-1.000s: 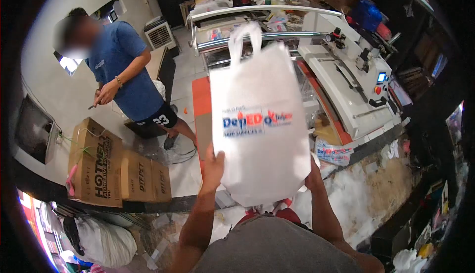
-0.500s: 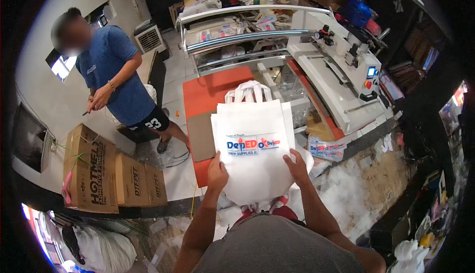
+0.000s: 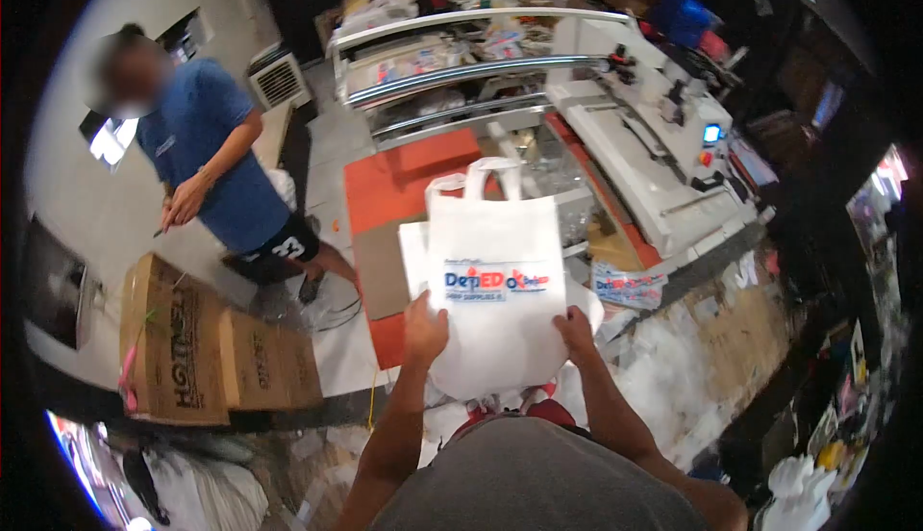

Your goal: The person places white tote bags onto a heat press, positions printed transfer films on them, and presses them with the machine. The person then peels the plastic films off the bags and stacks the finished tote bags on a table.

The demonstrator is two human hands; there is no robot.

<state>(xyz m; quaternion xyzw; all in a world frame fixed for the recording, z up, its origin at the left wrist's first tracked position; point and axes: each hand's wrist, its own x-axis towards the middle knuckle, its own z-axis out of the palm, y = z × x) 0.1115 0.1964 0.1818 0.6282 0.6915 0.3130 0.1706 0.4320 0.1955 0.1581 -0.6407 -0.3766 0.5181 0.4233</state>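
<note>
Before my body a white tote bag (image 3: pixel 495 339) hangs upright, its handles at the top and a blue and red "DepED" print on its front. My left hand (image 3: pixel 425 331) grips its left edge, thumb on the front. At the right edge my right hand (image 3: pixel 575 332) is closed on the bag in the same way, its fingertips hidden behind. More white fabric shows behind at the left and right, apparently further bags; how many I cannot tell.
Beyond the bag is a heat press with an orange-red pad (image 3: pixel 380 189) and a white press head (image 3: pixel 644 137). A person in a blue shirt (image 3: pixel 216 146) stands at the left, behind cardboard boxes (image 3: pixel 192 339). A printed sheet (image 3: pixel 625 286) lies right of the bag.
The front bag has shifted slightly right relative to the white layers behind it, and its handles now stand apart from the others. Both hands stay on the edges. The camera view has shifted slightly.
</note>
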